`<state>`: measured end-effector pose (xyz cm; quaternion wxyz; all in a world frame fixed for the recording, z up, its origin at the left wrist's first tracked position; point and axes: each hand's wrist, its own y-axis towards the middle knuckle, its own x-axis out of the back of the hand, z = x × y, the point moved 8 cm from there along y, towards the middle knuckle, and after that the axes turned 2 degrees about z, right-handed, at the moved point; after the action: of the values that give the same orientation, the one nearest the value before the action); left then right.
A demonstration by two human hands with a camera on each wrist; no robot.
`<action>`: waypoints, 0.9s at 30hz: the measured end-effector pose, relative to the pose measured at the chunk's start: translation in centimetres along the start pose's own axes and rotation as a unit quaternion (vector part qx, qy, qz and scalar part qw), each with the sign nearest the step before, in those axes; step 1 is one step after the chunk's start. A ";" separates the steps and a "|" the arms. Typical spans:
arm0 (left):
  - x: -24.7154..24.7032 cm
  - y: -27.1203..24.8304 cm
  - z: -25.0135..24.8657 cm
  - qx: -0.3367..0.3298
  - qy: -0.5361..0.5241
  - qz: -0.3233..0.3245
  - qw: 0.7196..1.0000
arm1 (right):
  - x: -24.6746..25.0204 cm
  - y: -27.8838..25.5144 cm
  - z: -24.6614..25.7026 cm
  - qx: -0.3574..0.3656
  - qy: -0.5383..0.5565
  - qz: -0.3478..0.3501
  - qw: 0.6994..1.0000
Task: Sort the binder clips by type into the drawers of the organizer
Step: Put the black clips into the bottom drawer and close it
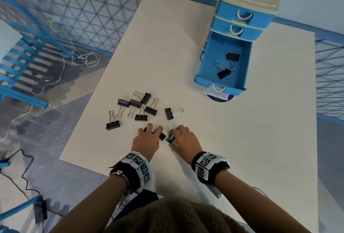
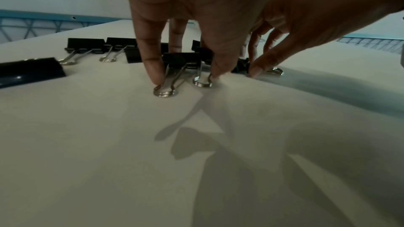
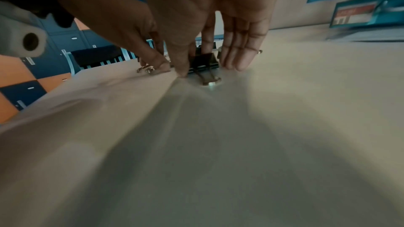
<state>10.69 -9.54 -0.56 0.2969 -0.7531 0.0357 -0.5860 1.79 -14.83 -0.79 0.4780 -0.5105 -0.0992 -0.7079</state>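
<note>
White table sheet [image 1: 204,139] | blue mesh fence [image 1: 83,9] | left hand [image 1: 147,140], right hand [image 1: 186,139] each pinching binder clip [image 1: 162,136]

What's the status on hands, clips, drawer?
Left hand and right hand each closing on a table clip. Bottom drawer open, two clips inside. Nothing blocking.

Cream table top [image 1: 204,149], 7 loose black binder clips [image 1: 138,108] lying left of centre, blue drawer organizer [image 1: 236,42] standing at far right

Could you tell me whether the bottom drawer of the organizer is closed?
No, the bottom drawer stands pulled out, with two black binder clips inside.
</note>
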 end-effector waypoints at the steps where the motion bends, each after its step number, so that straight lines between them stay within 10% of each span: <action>1: -0.4 -0.1 0.2 0.000 -0.015 0.017 1.000 | 0.3 0.1 0.0 0.003 0.011 -0.012 1.000; 9: -0.9 -0.5 1.3 -0.048 -0.039 -0.040 0.997 | 4.6 3.5 -0.3 0.023 0.041 -0.071 0.996; 14: -1.0 -0.7 1.8 -0.072 -0.020 -0.079 0.994 | 4.2 6.8 1.0 0.057 -0.022 0.010 0.998; 20: -0.5 -1.0 3.2 -0.057 -0.159 -0.069 0.983 | 2.8 7.6 0.3 0.058 -0.053 0.091 0.993; 27: 3.4 0.2 2.3 -0.081 -0.265 -0.116 0.954 | 2.4 5.9 -0.5 0.034 -0.011 0.024 0.999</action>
<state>13.85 -10.14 1.99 0.1641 -0.9017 -0.0843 -0.3911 6.03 -19.55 -1.12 0.5107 -0.5039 -0.1159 -0.6870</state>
